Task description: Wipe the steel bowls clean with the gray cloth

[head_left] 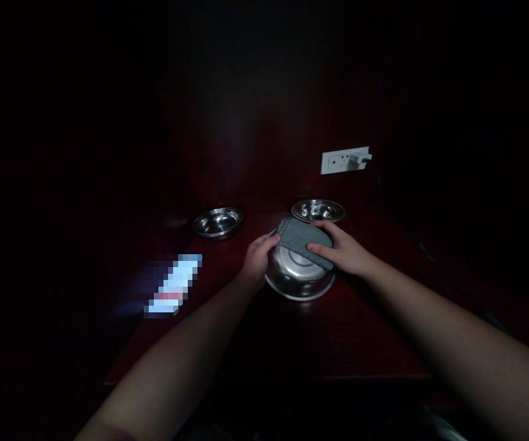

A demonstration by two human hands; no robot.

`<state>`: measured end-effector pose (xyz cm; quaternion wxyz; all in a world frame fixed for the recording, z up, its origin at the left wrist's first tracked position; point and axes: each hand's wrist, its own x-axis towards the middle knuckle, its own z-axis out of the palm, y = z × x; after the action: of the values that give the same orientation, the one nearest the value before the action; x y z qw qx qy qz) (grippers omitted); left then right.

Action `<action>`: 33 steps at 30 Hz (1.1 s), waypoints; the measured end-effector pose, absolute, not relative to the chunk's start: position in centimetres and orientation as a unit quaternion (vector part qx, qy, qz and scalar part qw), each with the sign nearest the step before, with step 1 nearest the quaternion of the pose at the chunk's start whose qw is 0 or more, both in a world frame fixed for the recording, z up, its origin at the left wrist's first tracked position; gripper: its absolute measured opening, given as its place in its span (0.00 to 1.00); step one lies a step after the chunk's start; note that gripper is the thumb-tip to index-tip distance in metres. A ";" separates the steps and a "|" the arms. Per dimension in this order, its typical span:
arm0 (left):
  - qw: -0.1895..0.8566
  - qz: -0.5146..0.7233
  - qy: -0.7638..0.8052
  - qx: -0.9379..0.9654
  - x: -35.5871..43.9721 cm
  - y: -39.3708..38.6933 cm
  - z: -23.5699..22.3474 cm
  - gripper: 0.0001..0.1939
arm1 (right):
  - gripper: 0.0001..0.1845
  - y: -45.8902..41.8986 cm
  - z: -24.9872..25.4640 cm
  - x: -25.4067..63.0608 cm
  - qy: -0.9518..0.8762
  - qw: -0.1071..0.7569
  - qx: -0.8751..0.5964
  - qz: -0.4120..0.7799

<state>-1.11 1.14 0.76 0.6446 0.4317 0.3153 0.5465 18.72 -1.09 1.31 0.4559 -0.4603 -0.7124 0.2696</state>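
Note:
A steel bowl (pixel 299 283) lies upside down on the dark red table (pixel 347 337), near its middle. My left hand (pixel 258 258) grips the bowl's left side with curled fingers. My right hand (pixel 345 250) presses a grey cloth (pixel 302 240) onto the bowl's upturned bottom, fingers wrapped over the cloth's right edge.
Two more steel bowls stand upright behind: one at the left (pixel 218 222), one just behind my right hand (pixel 318 211). A lit, blurred flat object (pixel 173 286) lies at the left. A white wall socket with a plug (pixel 345 160) is on the back panel. The surroundings are very dark.

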 end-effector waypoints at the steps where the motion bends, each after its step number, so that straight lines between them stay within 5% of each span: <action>1: 0.644 0.548 0.316 0.430 -1.1 1.2 0.7 0.13 | 0.29 -1.1 1.4 18.8 -0.710 0.454 -0.459 0.282; 10: 0.641 0.556 0.319 0.423 -1.5 1.3 0.7 0.13 | 0.29 -1.3 1.8 18.6 -0.665 0.466 -0.447 0.376; 33: 0.699 0.514 0.255 0.426 -1.7 1.2 1.0 0.19 | 0.29 -0.9 1.4 18.4 -0.625 0.499 -0.450 0.396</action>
<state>-1.66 1.24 0.99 0.6993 0.4265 0.2552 0.5137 18.42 -0.91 1.41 0.4993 -0.4504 -0.6253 0.3960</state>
